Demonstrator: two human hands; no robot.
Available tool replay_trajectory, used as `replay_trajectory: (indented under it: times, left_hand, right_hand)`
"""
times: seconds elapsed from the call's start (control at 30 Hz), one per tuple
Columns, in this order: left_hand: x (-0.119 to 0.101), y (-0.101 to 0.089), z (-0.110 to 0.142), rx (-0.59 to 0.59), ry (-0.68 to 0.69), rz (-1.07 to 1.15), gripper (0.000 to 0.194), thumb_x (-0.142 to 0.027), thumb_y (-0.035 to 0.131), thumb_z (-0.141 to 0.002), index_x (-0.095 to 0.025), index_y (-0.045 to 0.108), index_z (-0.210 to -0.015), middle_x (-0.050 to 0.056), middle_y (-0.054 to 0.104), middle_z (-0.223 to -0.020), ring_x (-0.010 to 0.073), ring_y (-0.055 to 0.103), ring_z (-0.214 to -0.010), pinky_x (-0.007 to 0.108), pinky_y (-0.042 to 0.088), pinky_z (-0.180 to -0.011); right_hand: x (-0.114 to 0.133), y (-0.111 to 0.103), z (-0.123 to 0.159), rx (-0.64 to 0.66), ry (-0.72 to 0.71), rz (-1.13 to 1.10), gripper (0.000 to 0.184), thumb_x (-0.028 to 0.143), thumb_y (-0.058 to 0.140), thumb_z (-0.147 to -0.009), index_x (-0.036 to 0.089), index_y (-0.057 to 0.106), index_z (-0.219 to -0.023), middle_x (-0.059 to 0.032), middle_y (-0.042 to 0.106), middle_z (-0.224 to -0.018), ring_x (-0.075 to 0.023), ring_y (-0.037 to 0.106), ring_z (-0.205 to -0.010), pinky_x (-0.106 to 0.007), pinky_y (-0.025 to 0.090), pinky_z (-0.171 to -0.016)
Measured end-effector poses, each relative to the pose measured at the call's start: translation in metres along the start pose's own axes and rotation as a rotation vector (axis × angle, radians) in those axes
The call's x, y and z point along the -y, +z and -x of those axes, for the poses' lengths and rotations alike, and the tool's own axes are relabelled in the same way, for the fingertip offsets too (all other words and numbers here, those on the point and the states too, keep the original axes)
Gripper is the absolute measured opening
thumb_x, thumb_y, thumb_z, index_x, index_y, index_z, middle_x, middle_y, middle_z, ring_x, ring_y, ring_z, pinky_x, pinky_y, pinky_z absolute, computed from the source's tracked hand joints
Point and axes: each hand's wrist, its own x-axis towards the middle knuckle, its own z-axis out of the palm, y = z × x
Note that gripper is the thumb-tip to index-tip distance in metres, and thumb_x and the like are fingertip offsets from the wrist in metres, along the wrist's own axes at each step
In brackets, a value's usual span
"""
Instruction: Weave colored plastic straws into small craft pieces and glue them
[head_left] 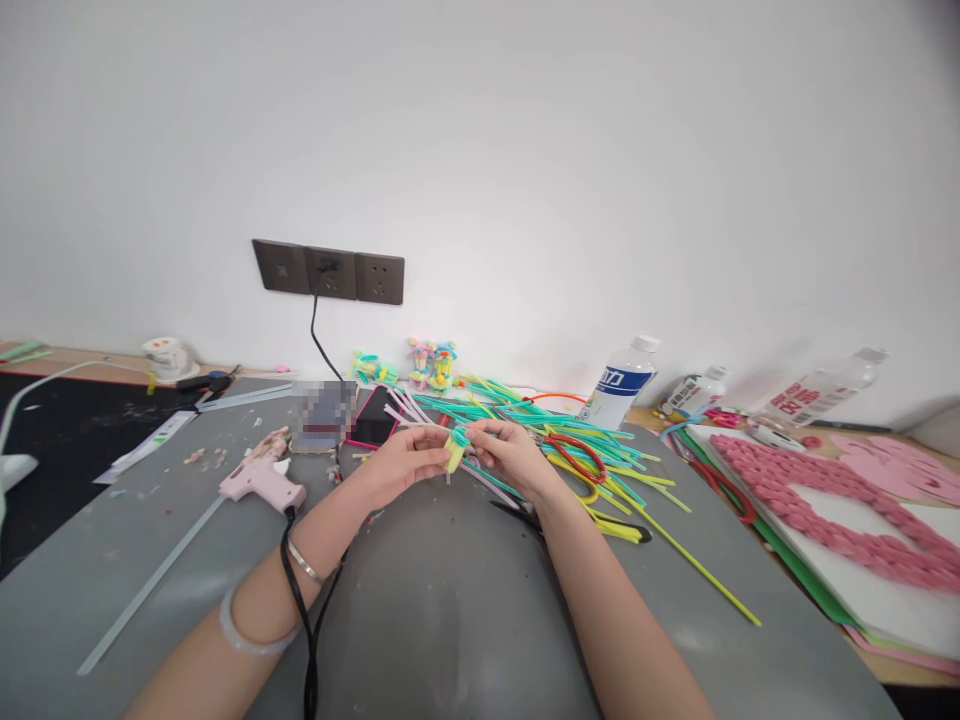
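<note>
Between my two hands, above the grey mat (pixel 450 620), is a small yellow and teal pipe-cleaner figure (pixel 454 450). My left hand (pixel 409 462) pinches its yellow part from the left. The fingers of my right hand (pixel 506 450) are closed on its teal part from the right. Behind and to the right of my hands spreads a loose pile of teal, yellow and lilac pipe cleaners (pixel 615 470). Finished-looking pipe-cleaner figures, one lying (pixel 373 367) and two upright (pixel 433 365), are by the wall.
A pink glue gun (pixel 262 480) with a long clear glue stick (pixel 150 585) lies left, its black cord (pixel 311 640) running past my left forearm. A phone (pixel 375 418) lies behind my left hand. Bottles (pixel 619 385) stand or lean back right, near a pink braided piece (pixel 832 500).
</note>
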Motion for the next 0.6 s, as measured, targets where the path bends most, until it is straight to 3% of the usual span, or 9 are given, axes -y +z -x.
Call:
replay_trajectory:
  times: [0.13, 0.3, 0.5, 0.6]
  left_hand:
    - [0.0003, 0.0001, -0.0007, -0.051, -0.016, 0.019, 0.028, -0.026, 0.079, -0.072, -0.013, 0.067, -0.094, 0.006, 0.069, -0.090, 0.0155, 0.066, -0.082, 0.030, 0.054, -0.079]
    - [0.0026, -0.0024, -0.0014, -0.038, 0.019, -0.020, 0.038, -0.025, 0.085, -0.064, -0.012, 0.064, -0.093, 0.005, 0.069, -0.085, 0.0140, 0.066, -0.077, 0.028, 0.054, -0.076]
    - [0.0035, -0.0049, -0.0046, -0.075, 0.066, 0.027, 0.038, -0.027, 0.088, -0.058, -0.014, 0.060, -0.081, 0.000, 0.066, -0.079, 0.0109, 0.066, -0.071, 0.025, 0.054, -0.072]
    - [0.0032, -0.0044, -0.0056, -0.083, 0.081, 0.036, 0.038, -0.025, 0.088, -0.058, -0.015, 0.058, -0.080, -0.002, 0.064, -0.076, 0.0099, 0.065, -0.069, 0.025, 0.054, -0.073]
  right_hand:
    - [0.0013, 0.0005, 0.0011, 0.008, 0.011, -0.010, 0.027, 0.041, 0.080, -0.065, 0.017, 0.073, -0.077, 0.0058, 0.050, -0.053, -0.0046, 0.034, -0.044, -0.023, 0.022, -0.046]
    - [0.0008, 0.0030, 0.0006, -0.018, -0.011, 0.002, 0.031, 0.043, 0.081, -0.064, 0.017, 0.072, -0.078, 0.0061, 0.049, -0.052, -0.0048, 0.034, -0.043, -0.022, 0.023, -0.045]
    - [-0.0022, 0.0009, -0.0055, -0.260, -0.213, -0.066, 0.036, 0.046, 0.080, -0.063, 0.018, 0.069, -0.082, 0.0065, 0.044, -0.051, -0.0074, 0.034, -0.047, -0.023, 0.026, -0.046]
    - [-0.0030, 0.0013, -0.0063, -0.312, -0.290, -0.050, 0.033, 0.045, 0.078, -0.065, 0.020, 0.070, -0.084, 0.0054, 0.046, -0.055, -0.0089, 0.036, -0.051, -0.024, 0.030, -0.049]
